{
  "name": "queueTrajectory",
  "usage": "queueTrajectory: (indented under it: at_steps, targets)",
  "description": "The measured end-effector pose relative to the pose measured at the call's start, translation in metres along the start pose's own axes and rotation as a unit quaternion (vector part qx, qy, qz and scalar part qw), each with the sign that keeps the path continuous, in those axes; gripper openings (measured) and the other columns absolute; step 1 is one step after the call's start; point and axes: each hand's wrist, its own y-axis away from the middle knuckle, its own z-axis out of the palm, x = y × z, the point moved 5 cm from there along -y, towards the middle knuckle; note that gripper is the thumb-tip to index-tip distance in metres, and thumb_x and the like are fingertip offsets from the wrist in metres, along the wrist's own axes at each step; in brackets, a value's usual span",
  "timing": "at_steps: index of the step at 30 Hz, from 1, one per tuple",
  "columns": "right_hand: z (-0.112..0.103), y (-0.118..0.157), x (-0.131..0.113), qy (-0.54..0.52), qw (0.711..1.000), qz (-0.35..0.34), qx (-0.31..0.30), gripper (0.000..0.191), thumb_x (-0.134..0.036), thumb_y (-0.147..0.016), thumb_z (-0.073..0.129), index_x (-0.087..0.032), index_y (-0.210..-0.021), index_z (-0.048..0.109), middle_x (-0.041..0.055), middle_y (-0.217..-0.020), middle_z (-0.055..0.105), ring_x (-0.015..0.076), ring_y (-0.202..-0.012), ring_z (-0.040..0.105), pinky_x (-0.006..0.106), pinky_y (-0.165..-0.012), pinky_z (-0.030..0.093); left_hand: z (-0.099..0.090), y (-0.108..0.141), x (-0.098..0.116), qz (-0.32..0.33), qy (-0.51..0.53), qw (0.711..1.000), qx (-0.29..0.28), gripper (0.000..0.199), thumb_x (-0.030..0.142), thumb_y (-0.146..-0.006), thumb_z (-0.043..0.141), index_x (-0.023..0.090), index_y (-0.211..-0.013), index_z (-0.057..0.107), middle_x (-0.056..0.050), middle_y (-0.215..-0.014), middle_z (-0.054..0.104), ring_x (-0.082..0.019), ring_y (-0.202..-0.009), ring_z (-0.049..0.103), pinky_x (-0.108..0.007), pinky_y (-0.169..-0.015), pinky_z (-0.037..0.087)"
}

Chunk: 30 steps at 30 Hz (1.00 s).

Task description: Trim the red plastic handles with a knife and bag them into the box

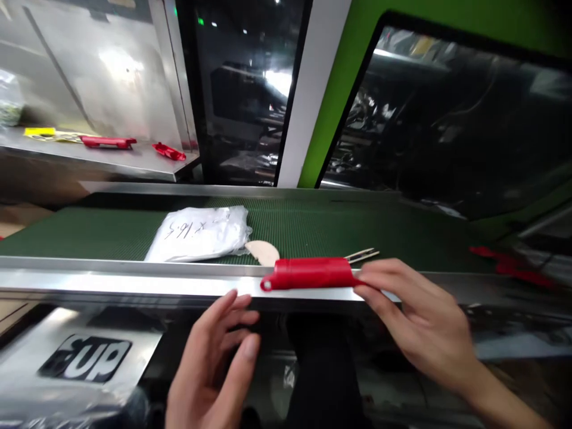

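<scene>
A red plastic part (313, 273), roughly cylindrical with a small holed tab at its left end, lies level over the metal rail of the belt. My right hand (415, 322) pinches its right end between thumb and fingers. Below and left of the part is my left hand (218, 357), its fingers apart and curved, holding nothing. Just behind the part, a beige rounded piece (263, 252) and light-coloured tweezers (364, 256) rest on the green belt.
On the belt (295, 226) lies a white plastic bag (201, 232) with handwriting. Two more red parts (107, 142) sit on a metal shelf (152, 164) at the upper left. A blurred red piece (513, 265) is at the right, a printed bag (84, 357) at the lower left.
</scene>
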Motion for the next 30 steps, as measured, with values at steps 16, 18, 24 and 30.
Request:
queueTrajectory:
  at_steps: [16,18,24,30]
  targets:
    - [0.035,0.059,-0.019,-0.123,0.986,0.084,-0.078,0.007,-0.027,-0.093,0.060,-0.026,-0.096,0.066,-0.0023,-0.092,0.066,0.0081,-0.078,0.064,0.009,-0.070,0.052,-0.009,0.031,-0.006,-0.086,-0.027,0.993,-0.072,0.030,0.031,-0.083,0.068,0.027,-0.113,0.067,-0.002,-0.096,0.070,-0.014,-0.075,0.064,-0.022,-0.078,0.054]
    - [0.042,0.061,-0.019,-0.139,0.981,0.102,-0.090,0.009,-0.031,-0.093,0.059,-0.027,-0.097,0.067,-0.0034,-0.091,0.067,0.0074,-0.076,0.065,0.006,-0.067,0.052,-0.013,0.031,-0.008,-0.077,-0.028,0.994,-0.068,0.025,0.028,-0.085,0.067,0.026,-0.110,0.068,-0.001,-0.093,0.070,-0.012,-0.073,0.063,-0.020,-0.077,0.054]
    - [0.065,0.064,-0.021,-0.245,0.939,0.184,-0.159,0.012,-0.031,-0.095,0.056,-0.028,-0.096,0.067,-0.0036,-0.083,0.065,0.0069,-0.064,0.062,0.007,-0.057,0.051,-0.026,0.027,-0.021,-0.100,-0.013,0.995,-0.023,0.018,0.030,-0.082,0.069,0.022,-0.098,0.069,-0.001,-0.084,0.071,-0.013,-0.069,0.064,-0.018,-0.068,0.054]
    - [0.083,0.059,-0.032,-0.284,0.911,0.207,-0.214,0.009,-0.029,-0.094,0.057,-0.027,-0.094,0.066,-0.0022,-0.081,0.062,0.0091,-0.070,0.062,0.011,-0.060,0.050,-0.042,0.029,-0.036,-0.170,0.011,0.985,0.008,0.026,0.035,-0.080,0.072,0.019,-0.100,0.069,-0.003,-0.077,0.071,-0.015,-0.068,0.064,-0.019,-0.063,0.053]
